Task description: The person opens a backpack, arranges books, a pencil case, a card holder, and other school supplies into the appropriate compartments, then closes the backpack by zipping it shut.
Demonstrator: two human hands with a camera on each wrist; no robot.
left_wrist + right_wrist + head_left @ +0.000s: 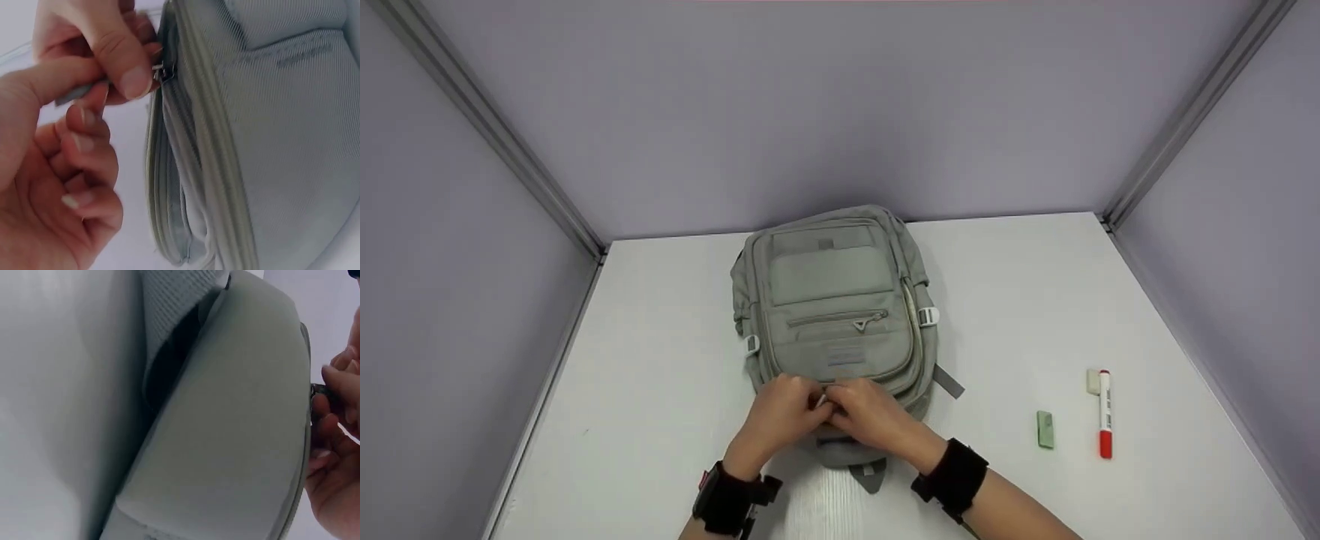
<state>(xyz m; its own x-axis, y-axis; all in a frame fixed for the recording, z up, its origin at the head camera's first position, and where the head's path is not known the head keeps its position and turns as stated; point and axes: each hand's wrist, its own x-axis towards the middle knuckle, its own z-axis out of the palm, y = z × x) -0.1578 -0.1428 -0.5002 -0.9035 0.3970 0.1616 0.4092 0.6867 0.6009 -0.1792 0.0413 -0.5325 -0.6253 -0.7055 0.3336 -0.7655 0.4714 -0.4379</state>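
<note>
A grey-green backpack (832, 277) lies front face up, its bottom toward the back wall and its near end under both hands. My left hand (786, 411) and my right hand (871, 414) meet at this near end, fingertips together. In the left wrist view, curled fingers of both hands pinch at the zipper pull (162, 72) and its small grey tab (73, 95). Below that slider, the zipper edges (154, 214) stand apart, and a fold of the lining shows between them. In the right wrist view, the fingers partly hide the pull at the bag's edge.
To the right on the white table (660, 360) lie a red-capped white marker (1105, 412), a small whitish block (1092, 381) beside it and a small green block (1045, 430). A strap end (949, 381) sticks out from the backpack's right side. Grey panels enclose the table.
</note>
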